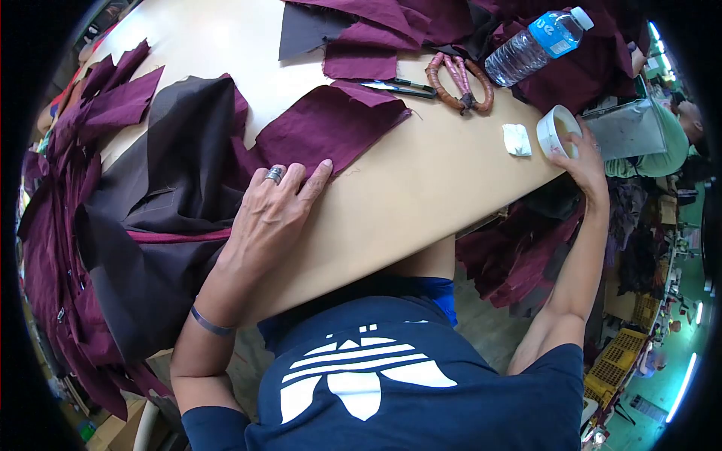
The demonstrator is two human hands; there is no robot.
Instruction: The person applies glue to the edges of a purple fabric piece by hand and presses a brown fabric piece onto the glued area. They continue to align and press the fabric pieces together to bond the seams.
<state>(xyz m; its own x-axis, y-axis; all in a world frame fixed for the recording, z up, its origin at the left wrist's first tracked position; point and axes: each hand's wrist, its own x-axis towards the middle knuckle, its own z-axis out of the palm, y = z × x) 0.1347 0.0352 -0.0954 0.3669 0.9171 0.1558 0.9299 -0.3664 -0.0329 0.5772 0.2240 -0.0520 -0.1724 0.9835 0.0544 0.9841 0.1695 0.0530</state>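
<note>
We see two hands at work on a pale table (421,195). In the middle of the frame, our left hand (272,214) lies on the low edge of a purple cloth (327,124). Its back faces up and one finger reaches out straight. The other fingers bend down, so we cannot tell if they pinch the cloth or just press on it.

On the right side of the frame, our right hand (587,165) is at a small white bowl (547,137). Some fingers dip over the rim, and the thumb side rests by the outer wall. We cannot tell if the tips pinch anything inside.

We think this step is about holding the cloth in place while we reach into the bowl. The next move seems to call for a calm left hand, and for right fingers that come up without tipping the bowl.

The purple cloth spreads up and right from under our left fingers, well apart from the right hand. A dark cloth (184,150) lies to its left. A white folded scrap (517,140) sits just left of the bowl, and a water bottle (530,56) lies at the upper right.
</note>
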